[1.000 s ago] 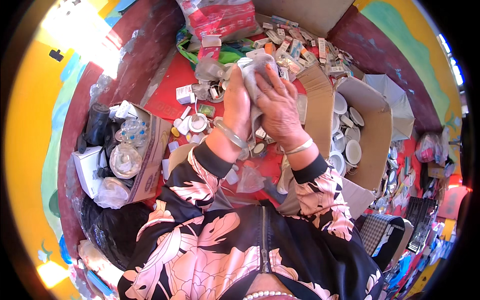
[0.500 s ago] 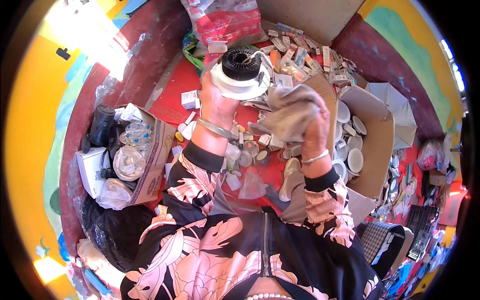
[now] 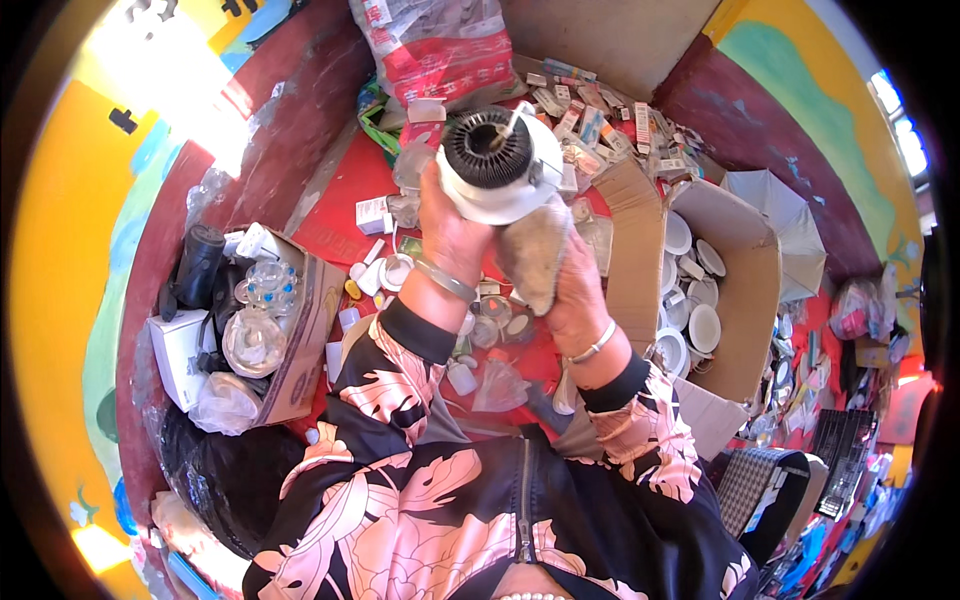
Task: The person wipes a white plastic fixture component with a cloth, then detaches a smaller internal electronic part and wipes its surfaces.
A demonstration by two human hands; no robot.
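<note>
Holds a downlight (image 3: 500,170) in the left hand (image 3: 450,218), up in the air above a red sheet (image 3: 350,182), with its finned black heat sink (image 3: 488,148) facing the camera, white rim (image 3: 487,208) below and a short white cable (image 3: 516,120) sticking out at the top. Supports it from seven o'clock, the left thumb up along the rim, the other left fingers hidden beneath; cannot tell how far spread. Keeps a stained grey cloth (image 3: 533,252) in the right hand (image 3: 578,282) at five o'clock of the downlight, right fingers curled round the cloth's far side, tips out of sight, cloth end meeting the rim. Wears a pale bangle (image 3: 445,280) on the left wrist and a thin bracelet (image 3: 596,342) on the right.

Around the downlight, as the clock's centre: at eleven o'clock, a bulky red-and-white bag (image 3: 445,60); at two, a heap of small boxes (image 3: 600,112); at four, an open cardboard box (image 3: 752,262) with white round fittings (image 3: 705,328) inside. Just beyond that box, a silvery folded panel (image 3: 775,230). At six, a crumpled clear bag (image 3: 500,387); between seven and eight, loose white pieces (image 3: 395,272) on the sheet. At eight, farther out, a second carton (image 3: 308,335), with a black cylinder (image 3: 198,262) and clear plastic items (image 3: 256,342) in it.
</note>
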